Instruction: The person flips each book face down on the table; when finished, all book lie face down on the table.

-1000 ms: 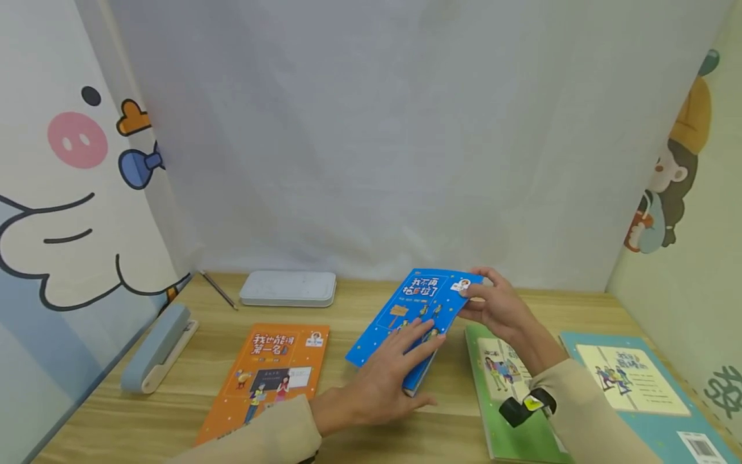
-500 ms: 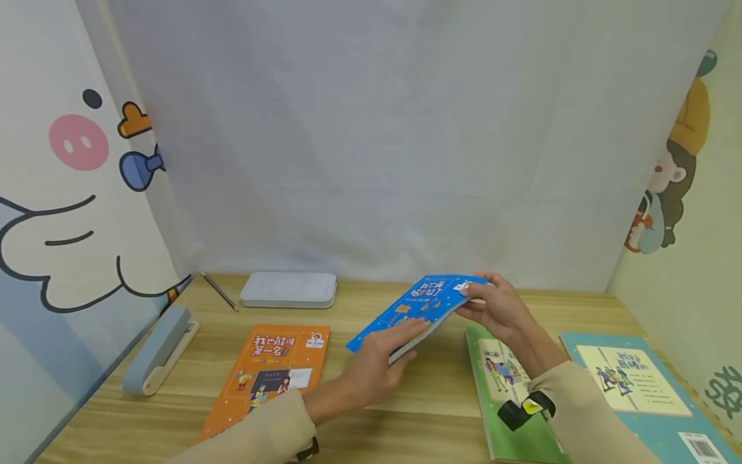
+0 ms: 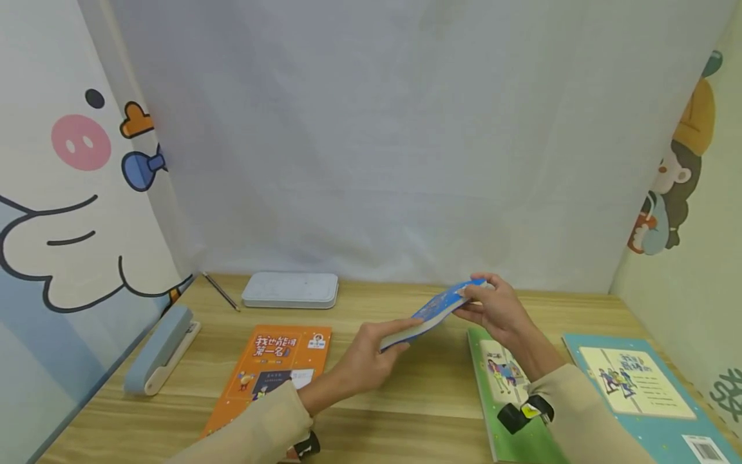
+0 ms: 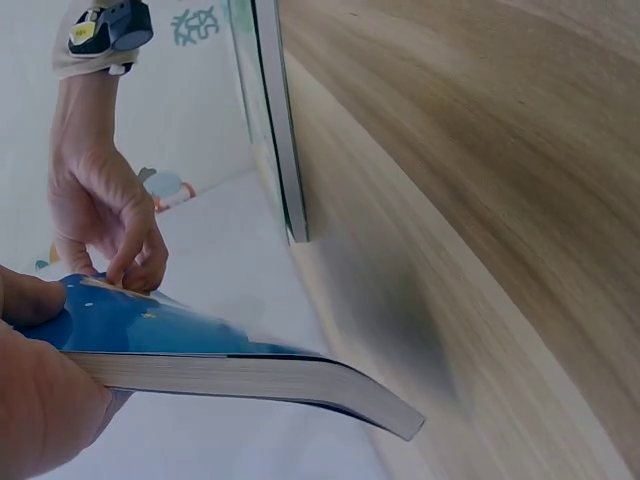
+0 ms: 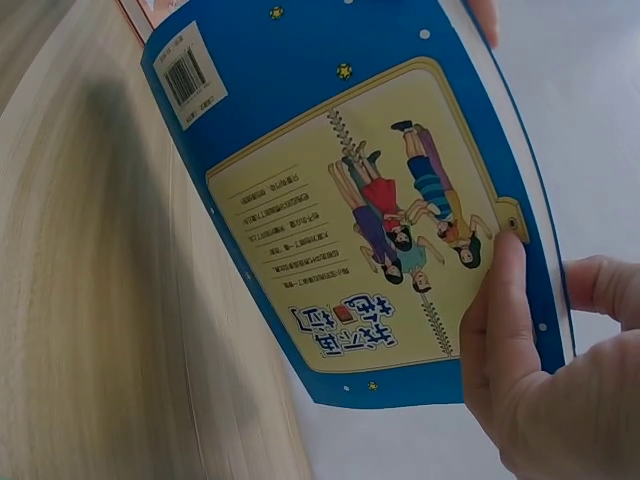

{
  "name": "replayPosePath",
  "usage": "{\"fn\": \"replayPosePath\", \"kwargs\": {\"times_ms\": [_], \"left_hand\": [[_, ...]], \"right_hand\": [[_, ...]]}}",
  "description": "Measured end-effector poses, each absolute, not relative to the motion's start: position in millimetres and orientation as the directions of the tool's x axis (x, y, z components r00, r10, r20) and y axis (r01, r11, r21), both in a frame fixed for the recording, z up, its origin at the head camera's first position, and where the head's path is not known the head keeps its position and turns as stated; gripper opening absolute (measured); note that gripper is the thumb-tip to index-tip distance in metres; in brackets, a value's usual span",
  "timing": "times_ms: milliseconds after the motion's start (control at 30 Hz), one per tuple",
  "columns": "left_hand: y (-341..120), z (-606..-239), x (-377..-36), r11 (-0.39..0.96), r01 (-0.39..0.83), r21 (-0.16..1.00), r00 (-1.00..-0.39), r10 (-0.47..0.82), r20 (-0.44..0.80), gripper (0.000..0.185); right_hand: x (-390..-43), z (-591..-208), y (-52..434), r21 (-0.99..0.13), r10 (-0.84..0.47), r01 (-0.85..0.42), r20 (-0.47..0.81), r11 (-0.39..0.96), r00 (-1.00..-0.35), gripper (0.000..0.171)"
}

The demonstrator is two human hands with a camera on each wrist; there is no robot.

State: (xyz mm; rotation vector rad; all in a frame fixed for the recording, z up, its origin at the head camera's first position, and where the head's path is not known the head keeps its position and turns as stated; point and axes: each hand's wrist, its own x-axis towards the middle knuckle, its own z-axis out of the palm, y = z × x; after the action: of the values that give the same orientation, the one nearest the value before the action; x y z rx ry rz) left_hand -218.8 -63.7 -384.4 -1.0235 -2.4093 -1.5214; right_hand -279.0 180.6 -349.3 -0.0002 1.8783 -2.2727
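A blue paperback book (image 3: 436, 308) hangs above the wooden table (image 3: 417, 399), tilted so that it shows almost edge-on in the head view. My left hand (image 3: 366, 356) grips its near end, thumb on top and fingers beneath. My right hand (image 3: 497, 308) pinches the far corner. In the left wrist view the blue book (image 4: 200, 350) bends slightly, its page edge showing, with my left hand (image 4: 40, 400) at the lower left and my right hand (image 4: 100, 210) beyond it. The right wrist view shows the back cover of the blue book (image 5: 370, 200), my right hand (image 5: 540, 380) under it.
An orange book (image 3: 272, 367) lies flat at the left. At the right lie a green book (image 3: 510, 393) and a teal book (image 3: 637, 386). A white case (image 3: 290, 290) and a pencil (image 3: 220, 291) sit at the back, a blue-and-white stapler-like device (image 3: 159, 348) at far left. Curtain walls enclose the desk.
The blue book has risen off the table and tipped until it is nearly edge-on. My left hand went from lying on the cover to gripping the near end. The right hand kept its pinch.
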Motion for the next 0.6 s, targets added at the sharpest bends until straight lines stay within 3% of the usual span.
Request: {"fn": "replayPosePath", "kwargs": {"times_ms": [600], "left_hand": [[-57.8, -388.2, -218.5, 0.243, 0.574, 0.782, -0.807, 0.331, 0.489, 0.040]], "right_hand": [[-279.1, -352.7, 181.9, -0.996, -0.181, 0.022, -0.007, -0.081, -0.983, 0.053]]}}
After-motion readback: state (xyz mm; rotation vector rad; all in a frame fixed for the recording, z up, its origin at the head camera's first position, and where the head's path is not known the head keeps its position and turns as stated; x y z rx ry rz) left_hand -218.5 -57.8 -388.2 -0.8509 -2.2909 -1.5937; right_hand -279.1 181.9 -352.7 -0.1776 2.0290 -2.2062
